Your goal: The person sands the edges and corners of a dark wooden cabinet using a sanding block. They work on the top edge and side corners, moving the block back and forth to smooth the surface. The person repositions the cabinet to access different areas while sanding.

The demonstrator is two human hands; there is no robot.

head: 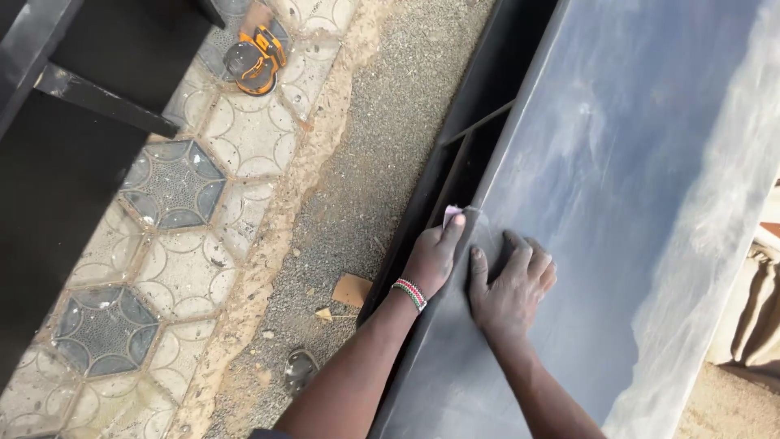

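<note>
I saw my left hand pinching a small pale scrap of sandpaper against the edge of the grey metal panel, the scrap poking just past its closed fingers, while my right hand lay flat, fingers spread, empty, just beside it.

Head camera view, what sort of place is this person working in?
Probably an outdoor metal or paint workshop yard. The hands rub a large dusty dark panel; an orange power tool lies on patterned paving beside gravel ground.
</note>
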